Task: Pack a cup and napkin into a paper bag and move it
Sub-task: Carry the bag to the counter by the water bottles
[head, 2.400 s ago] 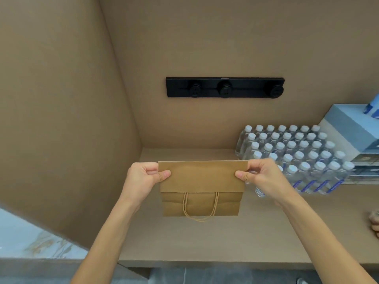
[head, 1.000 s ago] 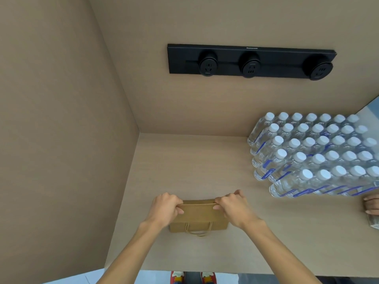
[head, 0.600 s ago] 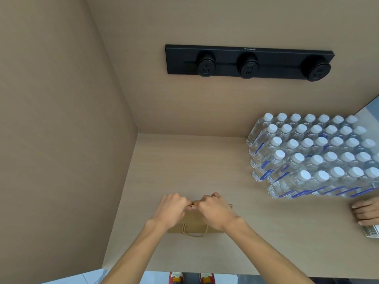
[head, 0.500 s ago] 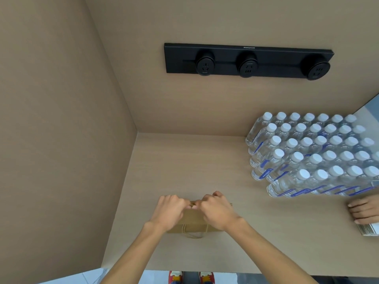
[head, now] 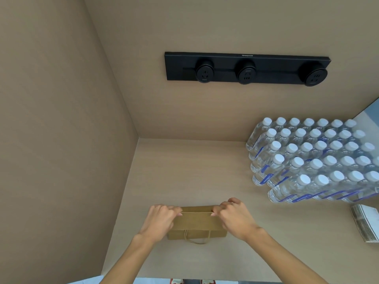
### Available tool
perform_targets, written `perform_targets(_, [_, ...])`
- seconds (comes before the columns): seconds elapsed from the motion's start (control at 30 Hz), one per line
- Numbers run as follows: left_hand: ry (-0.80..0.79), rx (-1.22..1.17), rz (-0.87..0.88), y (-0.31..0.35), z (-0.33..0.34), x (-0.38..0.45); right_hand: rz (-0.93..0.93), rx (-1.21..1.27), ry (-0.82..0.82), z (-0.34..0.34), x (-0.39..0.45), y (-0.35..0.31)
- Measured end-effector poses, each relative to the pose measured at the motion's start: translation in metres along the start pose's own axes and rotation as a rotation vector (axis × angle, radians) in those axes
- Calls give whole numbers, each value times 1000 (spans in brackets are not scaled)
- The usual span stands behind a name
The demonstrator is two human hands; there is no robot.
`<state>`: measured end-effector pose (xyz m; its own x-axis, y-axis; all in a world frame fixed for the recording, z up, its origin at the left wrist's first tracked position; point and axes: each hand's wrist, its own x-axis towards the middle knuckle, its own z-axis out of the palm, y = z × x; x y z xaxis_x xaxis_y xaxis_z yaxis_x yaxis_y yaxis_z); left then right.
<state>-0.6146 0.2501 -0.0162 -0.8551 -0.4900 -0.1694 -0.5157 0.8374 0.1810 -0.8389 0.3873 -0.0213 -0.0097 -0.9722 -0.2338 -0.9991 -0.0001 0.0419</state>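
Head-mounted view looking down into a beige alcove with a counter (head: 184, 171) as its floor. Lower centre of the frame: a brown paper bag (head: 196, 223) stands on the counter, its top edge facing the camera and only slightly parted, so the interior cannot be seen. The left hand (head: 159, 219) grips the bag's upper left corner, fingers curled and pinched on the paper rim; the right hand (head: 233, 217) grips the upper right corner in the same manner, fingers closed on the rim. The two hands are apart, one at each end of the top edge, with a thin straight line of the rim showing between them. A twisted paper handle (head: 198, 238) hangs in a loop down the near face of the bag, below the hands. Both forearms enter from the bottom edge of the frame and converge on the bag. Right of the frame, middle height: a block of clear water bottles (head: 311, 160) with white caps and blue labels, arranged in close rows on the counter, well apart from the bag. Lower right edge: a stack of white napkins (head: 366, 222) lying on the counter, just below the bottles and partly cut off by the frame. Upper centre: a black power strip (head: 246, 67) with three round sockets, mounted on the back wall. No cup can be made out in this view. Bottom edge: a strip of floor and the tips of shoes (head: 192, 281).
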Motion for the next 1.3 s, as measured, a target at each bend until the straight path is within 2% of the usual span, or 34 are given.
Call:
perform_targets(0.17, [-41,-107,-19,-10,9,2,45,139,-109,-4,-6,-1])
perform_targets(0.3, [-82,-151,-44,-12,16,0,112,206,-134,-3,-9,-1])
perform_targets(0.4, [-42,-181,-51,-12,19,-2,91,162,-42,-2,-12,2])
perform_targets(0.47, [-22,-173,-58,-13,18,-3,70,59,-12,1,-13,4])
perform_targets(0.53, [-22,-168,-64,-12,16,-3,103,-42,93,0,-15,6])
perform_targets(0.67, [-71,-198,-54,-16,16,-3,74,67,-76,5,-18,12])
perform_targets(0.8, [-122,-249,-39,-21,15,-4,61,187,-112,4,-22,16])
perform_targets(0.9, [-141,-343,-107,-20,14,-6,82,211,-66,6,-23,15])
perform_targets(1.0, [-80,-351,-129,-18,15,-9,94,214,-42,9,-25,12])
perform_targets(1.13, [1,-308,-126,-16,13,-10,101,87,-16,4,-27,16])
perform_targets(1.2, [21,-299,-120,-15,11,-10,67,63,34,1,-28,17])
perform_targets(1.3, [50,-408,-131,-13,8,-12,-36,59,143,3,-31,19])
